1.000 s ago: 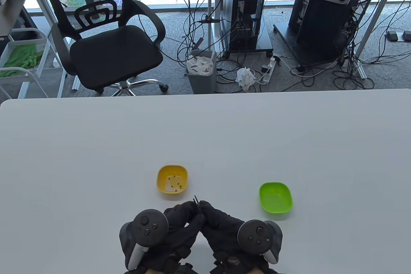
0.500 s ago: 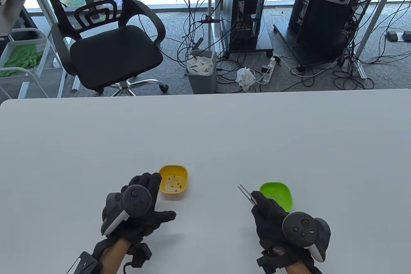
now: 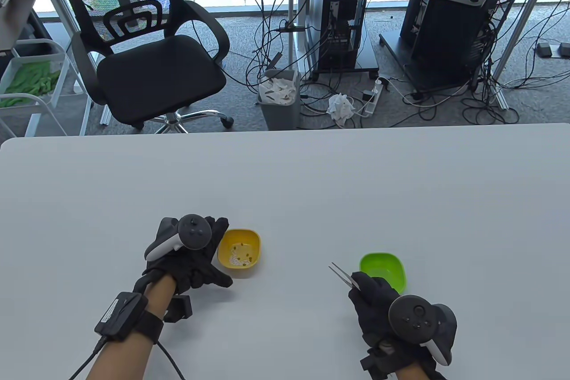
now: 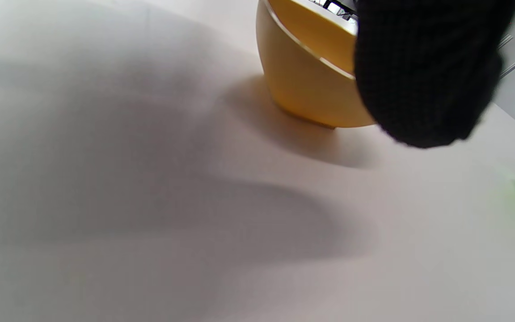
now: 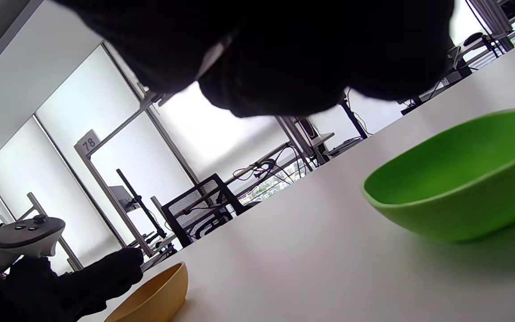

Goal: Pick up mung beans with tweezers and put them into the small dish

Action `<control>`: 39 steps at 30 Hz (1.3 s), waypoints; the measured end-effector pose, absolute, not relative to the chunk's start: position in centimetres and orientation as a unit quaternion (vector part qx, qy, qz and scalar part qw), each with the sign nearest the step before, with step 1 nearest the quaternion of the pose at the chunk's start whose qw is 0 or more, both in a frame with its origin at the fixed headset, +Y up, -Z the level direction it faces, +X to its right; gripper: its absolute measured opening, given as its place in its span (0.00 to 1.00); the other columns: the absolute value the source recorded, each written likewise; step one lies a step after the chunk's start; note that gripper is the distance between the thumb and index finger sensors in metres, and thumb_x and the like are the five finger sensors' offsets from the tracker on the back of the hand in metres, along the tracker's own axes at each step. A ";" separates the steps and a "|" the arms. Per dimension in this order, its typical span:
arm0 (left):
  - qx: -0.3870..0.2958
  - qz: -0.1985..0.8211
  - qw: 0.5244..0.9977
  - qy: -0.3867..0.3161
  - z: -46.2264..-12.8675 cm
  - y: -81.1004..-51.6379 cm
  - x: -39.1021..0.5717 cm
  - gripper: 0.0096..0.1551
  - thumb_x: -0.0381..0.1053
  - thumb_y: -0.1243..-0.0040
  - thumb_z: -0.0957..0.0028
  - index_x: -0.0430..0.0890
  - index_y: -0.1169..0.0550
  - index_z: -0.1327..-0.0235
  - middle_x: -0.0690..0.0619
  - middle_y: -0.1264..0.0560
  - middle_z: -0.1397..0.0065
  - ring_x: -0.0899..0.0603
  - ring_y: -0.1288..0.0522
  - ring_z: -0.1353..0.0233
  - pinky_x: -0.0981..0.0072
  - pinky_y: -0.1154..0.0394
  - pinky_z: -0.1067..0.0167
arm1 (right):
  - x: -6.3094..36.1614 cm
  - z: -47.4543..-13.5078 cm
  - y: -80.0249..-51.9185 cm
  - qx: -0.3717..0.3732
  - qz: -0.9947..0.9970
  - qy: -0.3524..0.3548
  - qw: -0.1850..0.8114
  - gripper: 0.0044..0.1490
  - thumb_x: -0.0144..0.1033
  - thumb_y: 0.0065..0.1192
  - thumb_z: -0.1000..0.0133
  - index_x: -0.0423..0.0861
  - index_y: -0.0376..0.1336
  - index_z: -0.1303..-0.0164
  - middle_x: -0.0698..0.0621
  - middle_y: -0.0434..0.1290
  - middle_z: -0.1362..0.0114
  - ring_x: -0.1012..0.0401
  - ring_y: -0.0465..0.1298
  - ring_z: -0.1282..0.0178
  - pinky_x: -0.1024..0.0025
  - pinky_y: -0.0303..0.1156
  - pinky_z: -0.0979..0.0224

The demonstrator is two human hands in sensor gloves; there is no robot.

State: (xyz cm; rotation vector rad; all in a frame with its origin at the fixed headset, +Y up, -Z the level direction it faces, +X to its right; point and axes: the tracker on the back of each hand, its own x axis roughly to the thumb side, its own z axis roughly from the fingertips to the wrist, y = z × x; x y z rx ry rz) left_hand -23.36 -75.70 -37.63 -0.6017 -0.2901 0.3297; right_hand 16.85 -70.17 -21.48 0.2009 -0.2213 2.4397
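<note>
Two dishes [image 3: 238,254] on white table [image 3: 285,184]

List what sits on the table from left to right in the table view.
Left hand → yellow dish → tweezers → green dish, with the right hand gripping the tweezers just below it.

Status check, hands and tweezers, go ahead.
Left hand at yellow dish rim, contact unclear. Right hand holds tweezers, tips off the table. Green dish empty. Path clear.
</note>
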 end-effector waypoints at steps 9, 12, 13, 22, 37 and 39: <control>-0.320 0.195 0.915 -0.152 -39.6 -77.5 -23.4 0.80 0.71 0.24 0.67 0.60 0.67 0.22 0.46 0.69 0.14 0.29 0.71 0.15 0.32 0.69 0.24 | 16.8 -21.6 -70.3 0.074 0.933 -0.070 0.344 0.31 0.40 0.61 0.44 0.36 0.70 0.36 0.39 0.76 0.43 0.56 0.79 0.57 0.59 0.79 0.50; -0.319 0.210 0.911 -0.155 -39.8 -77.8 -23.3 0.79 0.71 0.24 0.67 0.60 0.66 0.22 0.48 0.69 0.13 0.29 0.71 0.15 0.32 0.68 0.24 | 16.7 -21.7 -70.4 0.073 0.934 -0.068 0.344 0.31 0.40 0.61 0.44 0.36 0.70 0.36 0.39 0.76 0.43 0.56 0.79 0.57 0.59 0.79 0.50; -0.319 0.209 0.911 -0.155 -39.8 -77.9 -23.3 0.79 0.71 0.24 0.67 0.60 0.66 0.21 0.48 0.68 0.13 0.29 0.71 0.15 0.32 0.68 0.24 | 16.7 -21.8 -70.4 0.073 0.933 -0.065 0.345 0.31 0.40 0.61 0.43 0.36 0.70 0.36 0.39 0.76 0.42 0.56 0.79 0.57 0.59 0.79 0.50; -0.267 0.248 0.916 -0.166 -39.2 -78.4 -22.9 0.76 0.70 0.22 0.66 0.54 0.57 0.18 0.54 0.52 0.12 0.30 0.63 0.14 0.31 0.65 0.24 | 16.6 -21.8 -70.4 0.070 0.933 -0.057 0.348 0.31 0.40 0.61 0.43 0.37 0.69 0.35 0.39 0.76 0.42 0.56 0.79 0.56 0.59 0.79 0.50; -0.161 0.314 0.921 -0.164 -29.4 -73.8 -18.6 0.77 0.71 0.22 0.65 0.46 0.55 0.16 0.46 0.50 0.14 0.30 0.56 0.14 0.28 0.62 0.25 | 15.5 -21.6 -69.9 0.089 0.940 -0.078 0.319 0.29 0.39 0.66 0.45 0.36 0.72 0.38 0.39 0.78 0.46 0.56 0.80 0.60 0.61 0.80 0.54; -0.153 0.304 0.925 -0.168 -27.9 -72.6 -17.7 0.77 0.71 0.22 0.65 0.46 0.55 0.16 0.46 0.50 0.14 0.30 0.55 0.14 0.28 0.61 0.25 | 14.9 -21.1 -69.1 0.108 0.940 -0.092 0.309 0.28 0.40 0.67 0.45 0.37 0.71 0.40 0.40 0.80 0.48 0.59 0.82 0.65 0.65 0.81 0.60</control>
